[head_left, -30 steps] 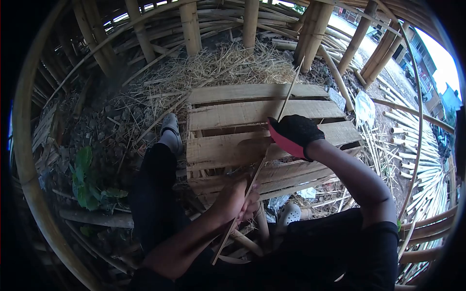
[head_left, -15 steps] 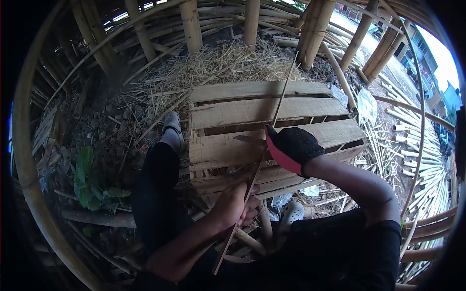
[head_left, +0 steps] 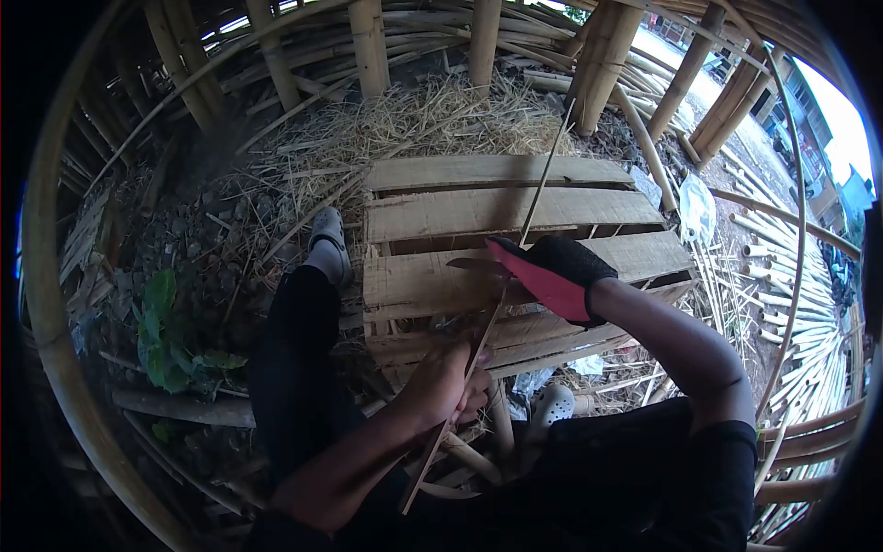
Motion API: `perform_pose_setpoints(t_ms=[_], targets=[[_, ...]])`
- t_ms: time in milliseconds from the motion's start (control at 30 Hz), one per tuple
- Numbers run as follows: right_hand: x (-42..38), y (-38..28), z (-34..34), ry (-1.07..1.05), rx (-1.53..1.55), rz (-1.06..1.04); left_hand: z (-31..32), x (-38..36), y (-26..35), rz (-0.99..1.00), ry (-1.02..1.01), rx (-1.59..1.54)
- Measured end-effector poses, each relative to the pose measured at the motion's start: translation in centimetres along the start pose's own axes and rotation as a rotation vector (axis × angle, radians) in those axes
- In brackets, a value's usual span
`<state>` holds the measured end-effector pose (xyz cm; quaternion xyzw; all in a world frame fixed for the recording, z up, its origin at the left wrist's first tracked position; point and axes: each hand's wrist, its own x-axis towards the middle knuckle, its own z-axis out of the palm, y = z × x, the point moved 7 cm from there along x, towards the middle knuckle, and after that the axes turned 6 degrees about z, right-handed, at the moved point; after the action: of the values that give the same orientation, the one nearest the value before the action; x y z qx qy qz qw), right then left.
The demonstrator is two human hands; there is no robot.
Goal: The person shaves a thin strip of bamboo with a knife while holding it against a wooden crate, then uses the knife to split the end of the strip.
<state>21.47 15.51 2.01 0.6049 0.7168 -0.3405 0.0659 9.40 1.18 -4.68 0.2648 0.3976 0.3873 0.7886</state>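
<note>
A long thin bamboo strip (head_left: 541,189) runs slantwise over a slatted wooden bench. My bare left hand (head_left: 452,382) is closed round its lower part, near the bench's front edge. Farther up, my right hand (head_left: 555,271), in a black and pink glove, is closed over the strip above the slats. A knife blade (head_left: 471,264) sticks out leftward from the glove; its handle is hidden in the hand. The wooden slats (head_left: 423,283) lie beneath both hands. Below my left hand the strip's lower end slants down toward my lap.
Upright bamboo posts (head_left: 370,51) stand behind a heap of shavings (head_left: 441,124). Cut bamboo poles (head_left: 800,304) lie at the right. A green plant (head_left: 164,345) grows at the left. My shoes (head_left: 329,241) flank the bench, and a plastic bag (head_left: 696,207) lies at its right.
The gloved right hand has tilted, showing more of its pink side. Its fingertips have shifted slightly up and left. My left hand still holds the strip, and the view has moved slightly.
</note>
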Motion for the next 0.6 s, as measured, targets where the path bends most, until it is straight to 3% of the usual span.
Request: perform_pose_setpoints(t_ms=[100,167,367,500,600], targets=[[0.2,-0.4,-0.1,0.013,-0.036,-0.134,0.4,0.0,-0.1,0.002,-0.04,-0.071],[-0.7,-0.6,-0.1,-0.086,0.209,0.034,0.6,-0.3,0.1,0.003,-0.051,-0.081],[-0.9,-0.2,0.6,-0.188,0.525,0.108,0.6,-0.8,0.6,-0.023,-0.06,-0.056],[-1.2,0.2,0.8,-0.295,0.514,0.12,0.5,-0.8,0.5,-0.049,-0.098,-0.112],[-2.4,-2.2,1.2,-0.176,0.33,-0.077,-0.3,0.1,-0.3,-0.095,-0.168,-0.118]])
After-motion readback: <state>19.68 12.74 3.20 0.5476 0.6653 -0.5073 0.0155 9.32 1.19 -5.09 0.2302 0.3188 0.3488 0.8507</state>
